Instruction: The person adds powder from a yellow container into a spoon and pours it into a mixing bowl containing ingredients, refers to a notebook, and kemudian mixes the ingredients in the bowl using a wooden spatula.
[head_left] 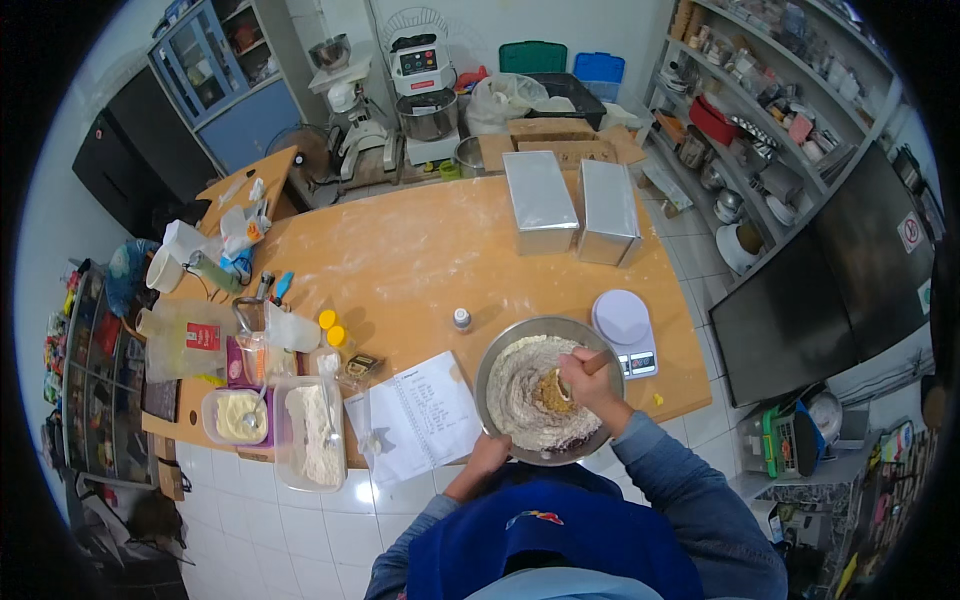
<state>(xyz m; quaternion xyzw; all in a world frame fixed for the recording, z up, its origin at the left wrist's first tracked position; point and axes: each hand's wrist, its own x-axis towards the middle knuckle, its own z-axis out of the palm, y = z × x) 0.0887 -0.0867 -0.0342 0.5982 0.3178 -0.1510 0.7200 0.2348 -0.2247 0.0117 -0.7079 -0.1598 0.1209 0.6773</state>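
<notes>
My right hand (592, 384) is closed round a utensil with a wooden handle (598, 362). Its lower end reaches into a large metal mixing bowl (487, 362) at the table's near edge; the shape of that end cannot be made out. Inside the bowl lies a pale floury mixture (512, 385) with a brown crumbly patch (553, 392) in the middle and darker stuff toward the near side. My left hand (487, 457) grips the bowl's near left rim. Just right of the bowl stands a lilac kitchen scale (625, 325), and a small white bottle (461, 319) stands to its left.
An open notebook (425, 415) lies left of the bowl. Beyond it are a tub of flour (312, 470), a tub of pale yellow spread (230, 432), yellow-lidded jars (336, 335) and pitchers. Two silvery boxes (540, 195) stand at the far right of the table (400, 250).
</notes>
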